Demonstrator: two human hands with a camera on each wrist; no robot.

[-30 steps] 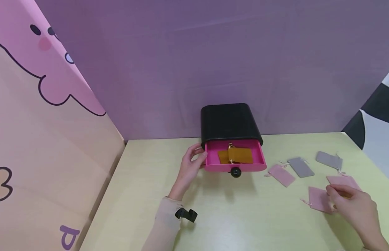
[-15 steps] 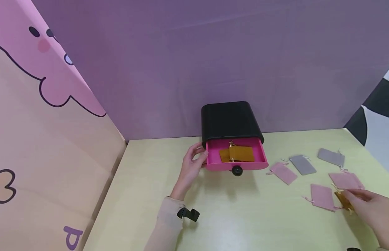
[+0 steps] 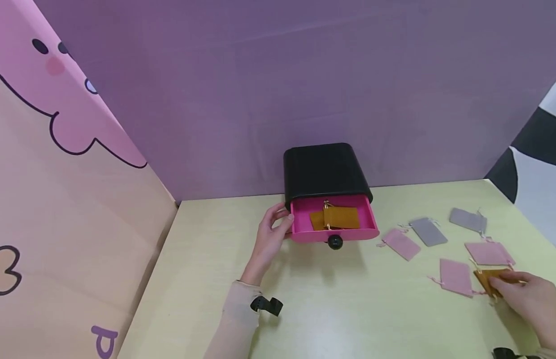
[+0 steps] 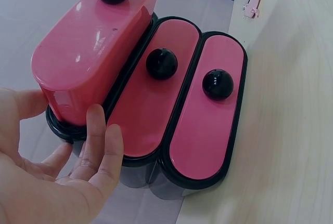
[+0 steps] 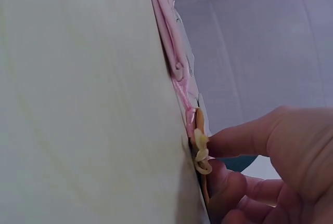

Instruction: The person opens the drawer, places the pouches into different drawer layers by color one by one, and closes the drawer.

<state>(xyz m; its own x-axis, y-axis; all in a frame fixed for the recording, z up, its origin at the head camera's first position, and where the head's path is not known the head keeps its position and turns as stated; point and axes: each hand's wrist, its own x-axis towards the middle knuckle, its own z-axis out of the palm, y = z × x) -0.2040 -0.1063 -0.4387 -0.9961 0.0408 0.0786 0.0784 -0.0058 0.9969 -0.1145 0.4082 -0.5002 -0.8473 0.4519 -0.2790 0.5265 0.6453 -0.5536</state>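
My left hand [image 3: 265,245] rests at the left side of a pulled-out pink drawer [image 3: 297,232], thumb and fingers spread against the drawer and its black cabinet [image 3: 325,169]. Two mustard drawstring pouches [image 3: 342,217] lie overlapping inside that drawer. In the left wrist view, the open top drawer [image 4: 78,47] stands out beside two closed drawers with round black knobs [image 4: 162,64]. Over at the right, my right hand [image 3: 531,301] pinches another mustard drawstring pouch [image 3: 487,280] between thumb and fingers, low at the table. Part of this pouch is hidden by the hand.
Pink pouches [image 3: 456,277] and grey pouches [image 3: 428,231] lie loose on the right of the pale table [image 3: 206,239]. One pink pouch [image 3: 489,253] lies just behind the held one. A purple backdrop [image 3: 242,99] rises behind the cabinet.
My right hand has moved slightly right, and the mustard pouch in its fingers has come into view, now lying flatter beside the pink pouches. My left hand stays at the drawer.
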